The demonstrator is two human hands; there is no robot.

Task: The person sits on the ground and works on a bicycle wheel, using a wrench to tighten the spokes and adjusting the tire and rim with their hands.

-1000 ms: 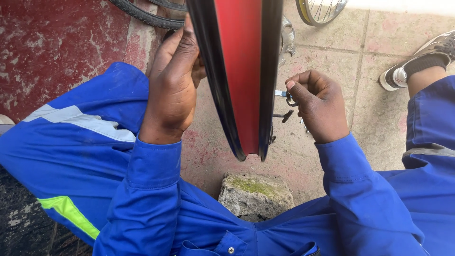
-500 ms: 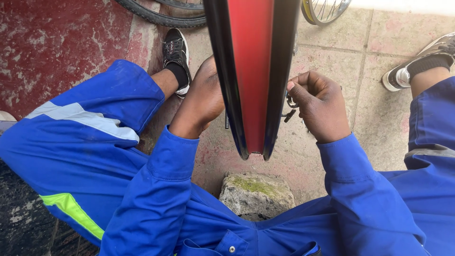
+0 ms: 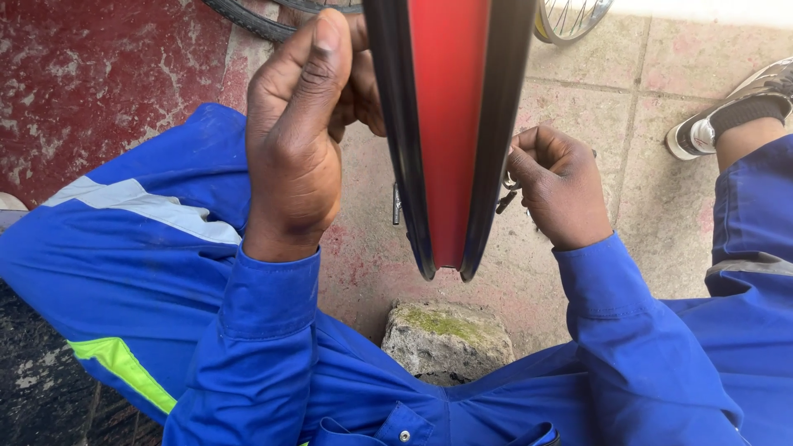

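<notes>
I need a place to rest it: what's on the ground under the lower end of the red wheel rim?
Below the red wheel rim lies a rough stone with green moss on top, on paving slabs. Rim and stone look apart. The stone's near base is hidden by the blue coverall.

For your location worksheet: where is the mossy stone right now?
In the head view, the stone lies low on the paved ground, just below the red rim's lower end, between the person's blue-clad legs.

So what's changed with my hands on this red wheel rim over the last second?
The left hand dropped low beside the red wheel rim half a second ago, then came back up and now grips its left edge near the top. The right hand stayed pinched at the small metal part on the rim's right side; the mossy stone is unmoved.
</notes>
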